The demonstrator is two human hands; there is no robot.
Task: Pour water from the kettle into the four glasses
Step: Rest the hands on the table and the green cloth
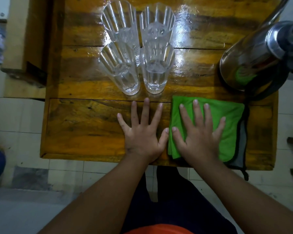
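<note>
Several tall fluted clear glasses stand upright in a tight square on the wooden table [85, 125]: far left glass [119, 21], far right glass [156, 21], near left glass [120, 68], near right glass [156, 66]. Water shows in the near right glass; the others' levels are hard to read. A shiny steel kettle [259, 54] stands on its black base at the table's right edge. My left hand [142, 132] lies flat on the wood, fingers spread, just in front of the glasses. My right hand [199, 132] lies flat on a folded green cloth [227, 112], holding nothing.
The green cloth has a grey underside and a black cord trailing over the table's front edge. A wooden stool or bench [24, 53] stands to the left of the table. Tiled floor [24, 115] surrounds the table.
</note>
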